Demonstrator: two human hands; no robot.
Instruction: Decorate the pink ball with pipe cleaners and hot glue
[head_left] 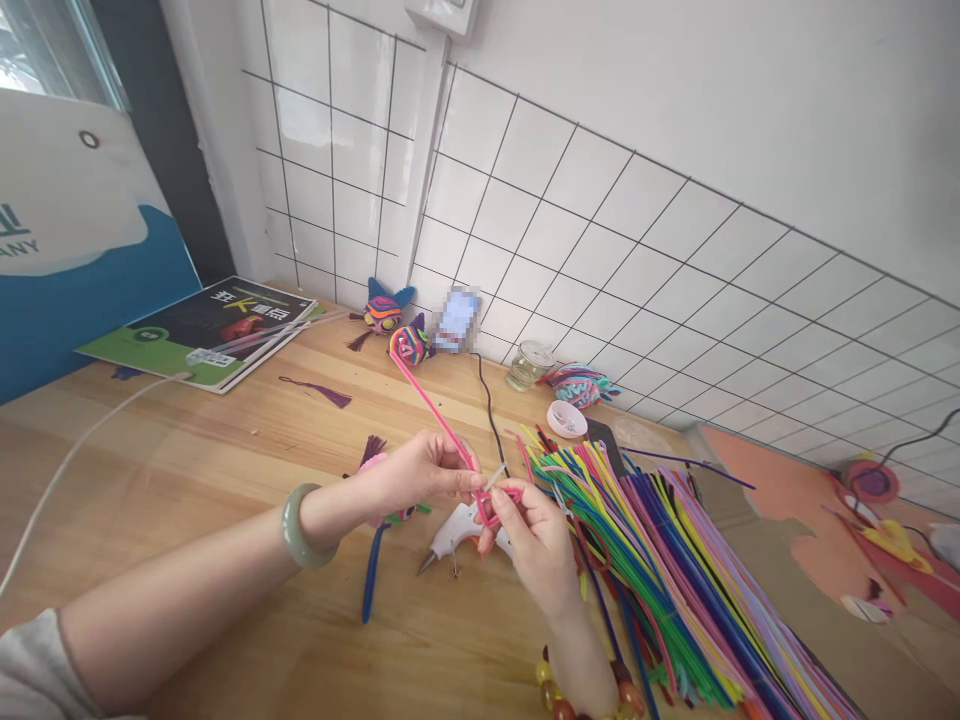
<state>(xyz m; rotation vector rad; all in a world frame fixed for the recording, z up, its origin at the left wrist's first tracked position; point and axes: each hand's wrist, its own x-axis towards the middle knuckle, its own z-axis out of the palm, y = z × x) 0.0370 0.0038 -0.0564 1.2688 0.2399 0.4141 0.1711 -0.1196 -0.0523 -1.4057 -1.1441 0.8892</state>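
Note:
A pink pipe cleaner (pixel 431 402) runs up and left from between my two hands, its near end bent into a small angular loop. My left hand (pixel 429 470), with a pale bangle on the wrist, pinches it beside the loop. The loop itself is gripped by my right hand (pixel 534 535) between thumb and fingers. The hands nearly touch. Below them lies a white glue gun (pixel 455 530), partly covered by my right hand. A pink craft piece is partly hidden behind my left wrist, with a blue strip (pixel 370 575) below it.
Bundled colourful pipe cleaners (pixel 645 560) lie at the right. Striped craft figures (pixel 384 310), a phone (pixel 457 318), a glass jar (pixel 529 366) and a pink dish (pixel 566 419) stand near the grid wall. A booklet (pixel 217 330) and a purple tassel (pixel 326 392) lie at the left.

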